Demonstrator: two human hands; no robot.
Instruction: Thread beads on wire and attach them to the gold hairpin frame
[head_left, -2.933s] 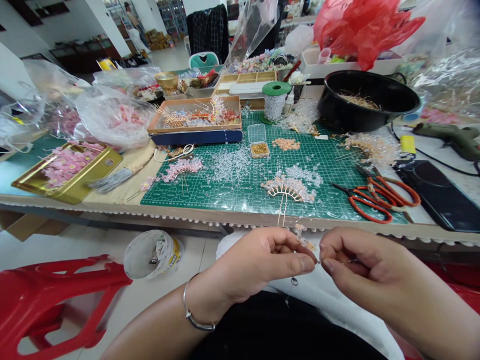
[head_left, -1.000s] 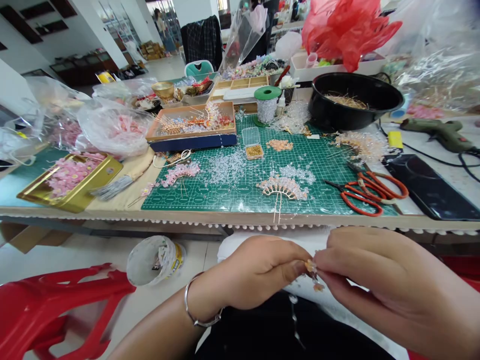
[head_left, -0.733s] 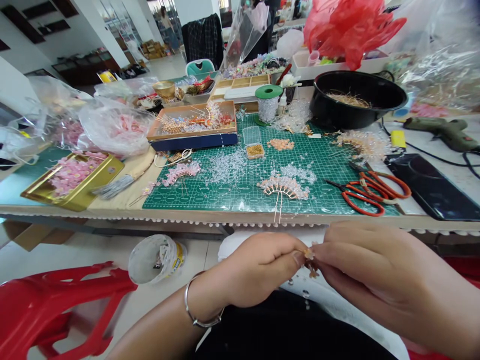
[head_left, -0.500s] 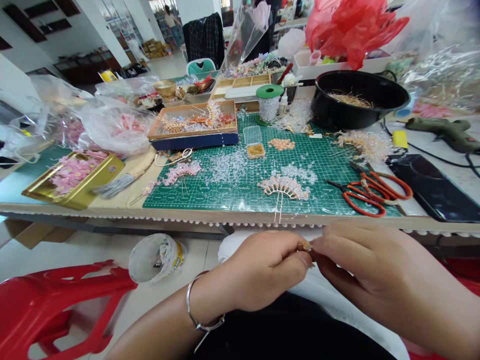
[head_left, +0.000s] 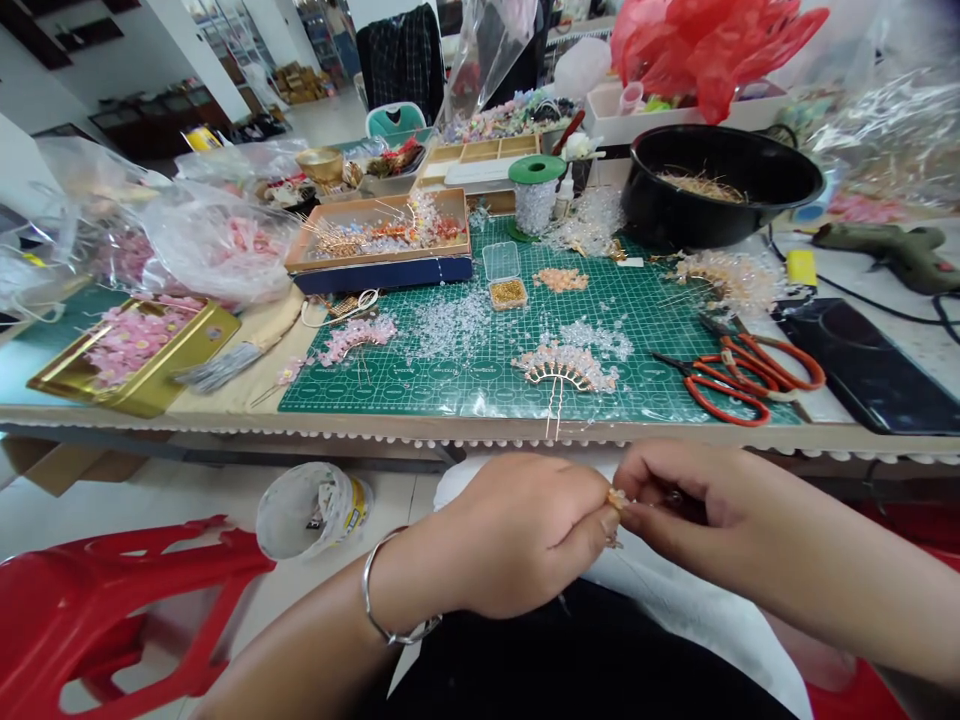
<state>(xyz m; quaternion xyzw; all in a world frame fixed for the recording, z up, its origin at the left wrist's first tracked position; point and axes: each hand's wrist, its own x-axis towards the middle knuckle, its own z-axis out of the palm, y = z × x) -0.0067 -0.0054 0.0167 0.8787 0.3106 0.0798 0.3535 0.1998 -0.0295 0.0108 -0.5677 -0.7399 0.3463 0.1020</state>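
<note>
both hands are together in front of the table edge, above the lap. left hand [head_left: 517,530]: thumb and bent forefinger clamped on a small beaded piece [head_left: 616,498], knuckles up, a silver bangle [head_left: 370,590] at the wrist. right hand [head_left: 712,500]: thumb and forefinger pinched on the right end of the same piece, remaining fingers curled, a shiny bead [head_left: 675,497] showing among them. the piece looks peach and clear; finer detail is too small to read. it sits between the two sets of fingertips, off the table.

beyond the hands, a green cutting mat [head_left: 457,385] on the table. nearest to the piece on it: a fan-shaped hair ornament [head_left: 562,368], beads on the curve, metal prongs towards the person and reaching the mat's front edge. a pink ornament [head_left: 356,340] lies farther left. between and behind the two, loose clear beads [head_left: 454,325]; farther back, a heap of peach beads [head_left: 561,279] beside a small clear box [head_left: 501,260] with its lid raised and gold bits inside.

orange-handled cutters [head_left: 724,400] lie overlapped at the mat's right, next to a dark phone [head_left: 862,360]. behind: a green-ended spool [head_left: 534,205] and a black basin [head_left: 645,200]. far left, a gold tin [head_left: 150,390] holds pink flowers [head_left: 135,335].
</note>
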